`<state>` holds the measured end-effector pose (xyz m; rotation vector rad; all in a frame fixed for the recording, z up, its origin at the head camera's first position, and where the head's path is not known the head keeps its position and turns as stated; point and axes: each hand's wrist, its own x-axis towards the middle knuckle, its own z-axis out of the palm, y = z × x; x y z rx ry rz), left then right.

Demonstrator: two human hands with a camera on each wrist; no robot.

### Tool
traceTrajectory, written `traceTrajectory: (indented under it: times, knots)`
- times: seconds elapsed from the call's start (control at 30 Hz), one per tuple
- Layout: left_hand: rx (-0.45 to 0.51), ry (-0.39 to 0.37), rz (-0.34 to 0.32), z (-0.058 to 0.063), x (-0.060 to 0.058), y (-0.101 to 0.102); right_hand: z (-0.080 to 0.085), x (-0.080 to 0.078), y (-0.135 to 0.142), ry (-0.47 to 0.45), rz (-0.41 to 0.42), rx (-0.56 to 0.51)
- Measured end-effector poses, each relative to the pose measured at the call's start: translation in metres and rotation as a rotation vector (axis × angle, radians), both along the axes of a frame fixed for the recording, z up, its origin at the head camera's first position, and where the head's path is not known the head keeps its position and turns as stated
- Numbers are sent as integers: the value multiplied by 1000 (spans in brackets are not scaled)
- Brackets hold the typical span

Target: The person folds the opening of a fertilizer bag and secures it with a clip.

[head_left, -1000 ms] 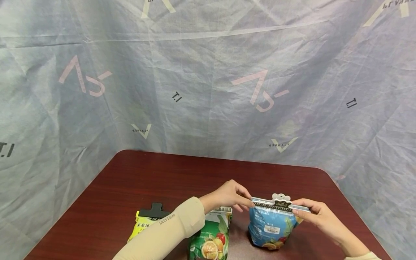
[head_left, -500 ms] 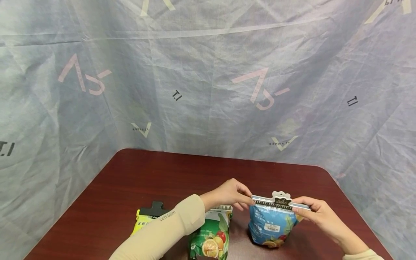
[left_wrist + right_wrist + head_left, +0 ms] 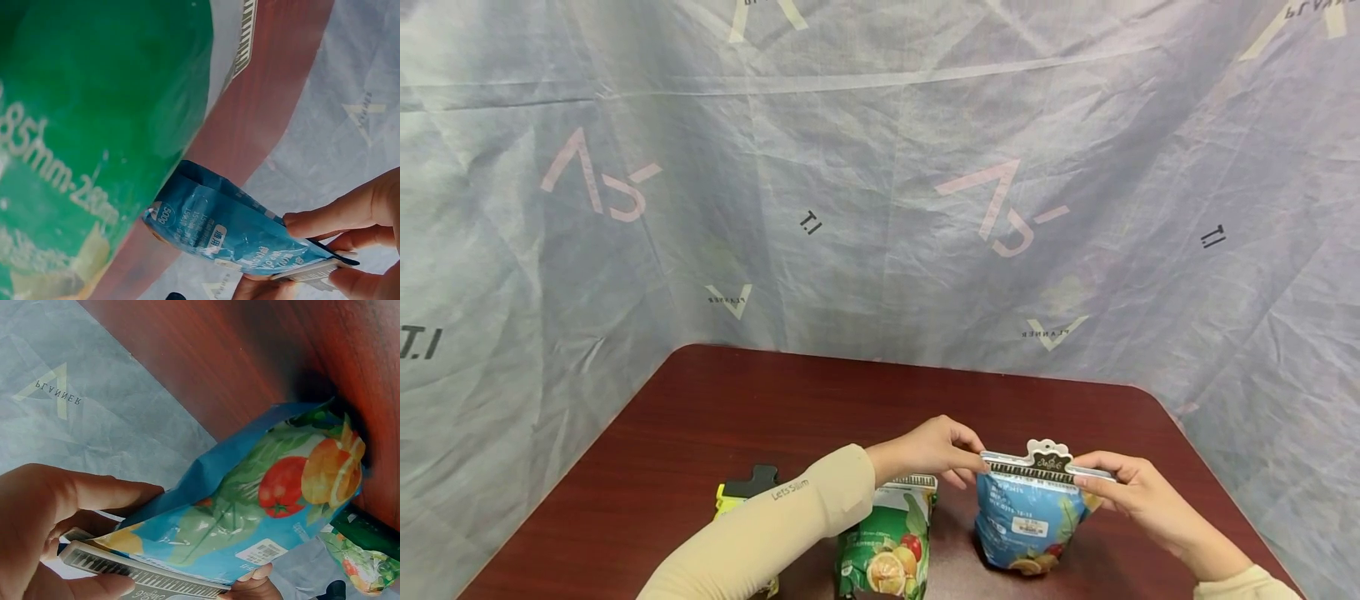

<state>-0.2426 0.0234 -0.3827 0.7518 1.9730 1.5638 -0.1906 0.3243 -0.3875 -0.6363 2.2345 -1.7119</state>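
A blue plastic bag (image 3: pixel 1011 504) with printed fruit and vegetables stands upright on the table at the right. Across its top runs a long clip (image 3: pixel 1030 472) with a piano-key pattern and a scalloped handle. My left hand (image 3: pixel 934 447) pinches the left end of the clipped top between thumb and fingers. At the opposite end my right hand (image 3: pixel 1153 504) pinches the clip and bag edge, thumb in front and fingers behind. The right wrist view shows the bag's side with a tomato print (image 3: pixel 282 486), its base near the table.
A green bag (image 3: pixel 887 521) with a similar piano-key clip (image 3: pixel 917 481) stands left of the blue one, below my left forearm. Farther left, a yellow bag (image 3: pixel 724 505) with a black clip (image 3: pixel 763 478) is mostly hidden by my sleeve. A grey curtain (image 3: pixel 880 208) hangs behind the table (image 3: pixel 820 387).
The clip's handle has tipped more upright, and its patterned front shows more fully. Both hands keep their hold at the two ends and have barely moved.
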Motion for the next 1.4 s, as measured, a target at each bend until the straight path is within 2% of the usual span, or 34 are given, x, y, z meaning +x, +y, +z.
traceTrajectory:
  times: [0.17,0.53,0.73,1.0,1.2,1.4]
  knots:
    - [20,-47,-5,-2,0,0,0,-3,1,-44,25,-9]
    - [40,-127,-18,-7,-4,-1,7,-7,2,-242,150,-117]
    - [48,-170,-30,-10,-8,-3,8,-9,-1,-330,160,-166]
    - [50,-235,-41,-10,-10,-3,10,-12,-3,-399,225,-245]
    - [42,-280,-31,-7,-10,-1,9,-15,-1,-441,218,-235]
    - [31,-294,-27,-10,-11,-2,6,-18,0,-505,236,-254]
